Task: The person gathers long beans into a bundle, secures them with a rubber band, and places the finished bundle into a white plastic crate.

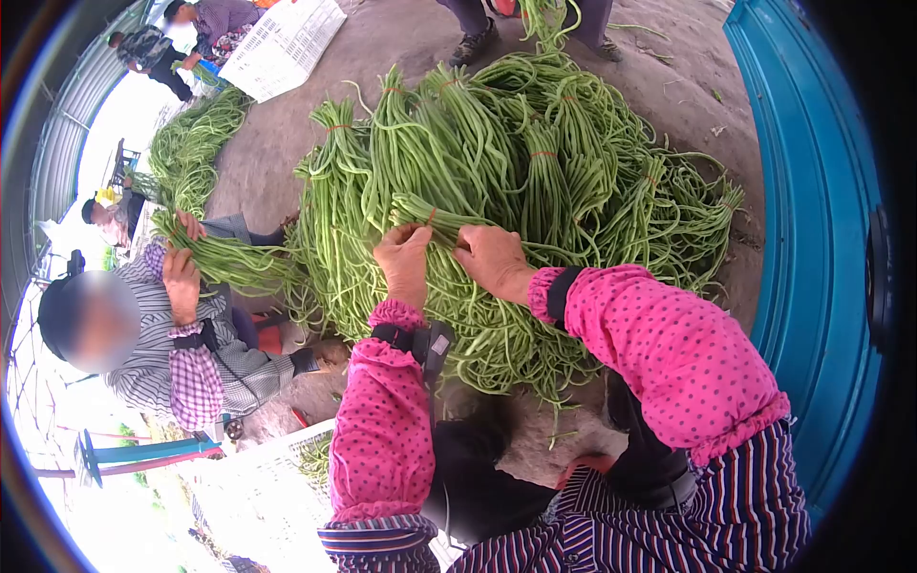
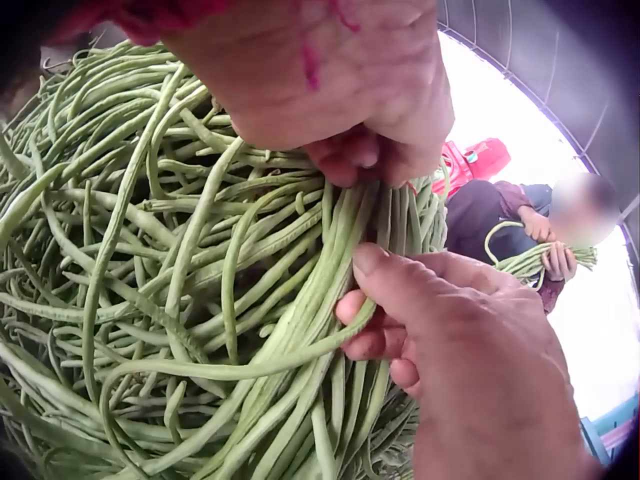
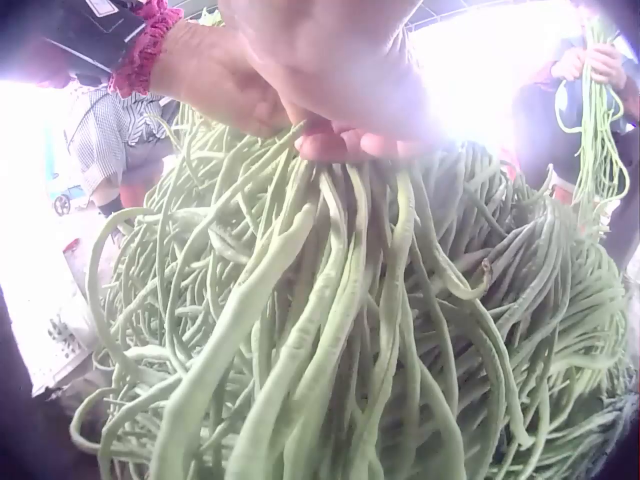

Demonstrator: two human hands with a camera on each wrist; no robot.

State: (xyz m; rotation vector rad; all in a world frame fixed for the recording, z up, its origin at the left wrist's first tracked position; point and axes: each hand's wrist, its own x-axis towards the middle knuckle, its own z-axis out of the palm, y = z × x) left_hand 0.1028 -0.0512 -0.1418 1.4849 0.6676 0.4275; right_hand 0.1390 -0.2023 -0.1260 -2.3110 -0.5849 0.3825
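My left hand grips a bundle of long green beans near the orange-red band around it. In the left wrist view, that hand's fingers curl at the gathered end of the bundle. Just to its right, my right hand is at the same bundle. Its thumb and fingers pinch a long bean, which bends away to the left in the left wrist view. The right wrist view shows the right hand's curled fingertips above hanging beans; its palm is hidden.
A large heap of long beans, with several banded bundles, lies before me. At left a person holds another bunch. Beyond are a white crate, a second heap and more people. A blue panel stands at right.
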